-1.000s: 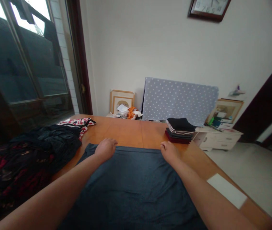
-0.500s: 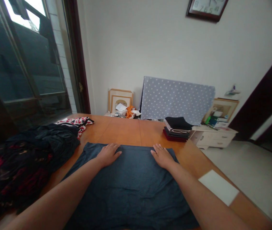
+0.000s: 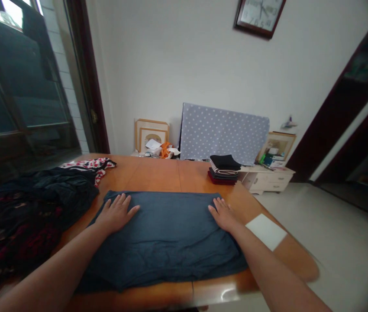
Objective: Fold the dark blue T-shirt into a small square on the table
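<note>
A dark blue-grey garment [image 3: 167,234] lies spread flat on the wooden table [image 3: 158,173]. My left hand [image 3: 115,212] rests palm down on the cloth's far left part, fingers spread. My right hand [image 3: 223,213] lies flat on its far right edge, fingers stretched out. Neither hand holds anything.
A heap of dark and red-patterned clothes [image 3: 31,203] covers the table's left side. A stack of folded clothes [image 3: 223,169] sits at the far right corner. A white card [image 3: 266,231] lies near the right edge. Beyond stand a dotted board [image 3: 223,132], picture frames and a low white cabinet [image 3: 266,180].
Both hands went from closed at the cloth's far edge to open and flat. They then slid apart, left hand leftward and right hand rightward. The view also pulled back.
</note>
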`<state>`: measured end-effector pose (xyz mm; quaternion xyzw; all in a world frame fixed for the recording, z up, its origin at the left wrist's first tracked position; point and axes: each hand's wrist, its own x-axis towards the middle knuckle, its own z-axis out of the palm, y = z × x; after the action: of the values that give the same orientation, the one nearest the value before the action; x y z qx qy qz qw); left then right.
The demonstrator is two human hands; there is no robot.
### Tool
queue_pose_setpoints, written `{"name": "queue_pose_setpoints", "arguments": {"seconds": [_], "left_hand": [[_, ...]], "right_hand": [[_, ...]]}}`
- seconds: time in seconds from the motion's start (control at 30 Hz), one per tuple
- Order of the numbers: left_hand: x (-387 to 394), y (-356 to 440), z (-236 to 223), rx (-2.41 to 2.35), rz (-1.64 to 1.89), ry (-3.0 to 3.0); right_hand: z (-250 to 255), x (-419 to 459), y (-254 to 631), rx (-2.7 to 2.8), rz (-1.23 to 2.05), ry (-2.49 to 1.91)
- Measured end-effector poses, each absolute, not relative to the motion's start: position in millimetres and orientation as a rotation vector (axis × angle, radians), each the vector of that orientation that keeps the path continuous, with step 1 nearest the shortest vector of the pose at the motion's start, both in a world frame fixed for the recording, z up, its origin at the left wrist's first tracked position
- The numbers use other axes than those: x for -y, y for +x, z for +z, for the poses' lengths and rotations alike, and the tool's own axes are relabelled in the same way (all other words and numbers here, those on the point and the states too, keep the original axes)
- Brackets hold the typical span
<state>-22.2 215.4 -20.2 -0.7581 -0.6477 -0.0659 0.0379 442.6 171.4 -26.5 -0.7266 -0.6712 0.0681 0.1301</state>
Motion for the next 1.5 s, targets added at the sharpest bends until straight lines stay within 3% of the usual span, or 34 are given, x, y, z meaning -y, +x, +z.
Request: {"name": "queue_pose_setpoints", "arguments": {"seconds": [0.3,0.6,0.9,1.1,1.27,1.5], "left_hand": [[-188,19,4,1.803,-0.383,-2.468],[-164,148,19,1.386,-0.475,-2.904],[-131,248,8,1.169,-0.363,-3.117],[-117,258,-3,1.132,-0.234,-3.165],[-118,251,-2,1.213,-0.369,-3.139],[-133,179,5,1.468,-0.613,-2.975]], "right_hand": [[11,-91,469,1.566,0.067,-2.151],[9,-22,443,1.622,0.217,-2.358],[16,-6,442,1.595,0.185,-2.265],[16,3,451,1.617,0.183,-2.282],[16,2,442,1.750,-0.022,-2.086],[-16,4,442,1.860,0.128,-2.175]]}}
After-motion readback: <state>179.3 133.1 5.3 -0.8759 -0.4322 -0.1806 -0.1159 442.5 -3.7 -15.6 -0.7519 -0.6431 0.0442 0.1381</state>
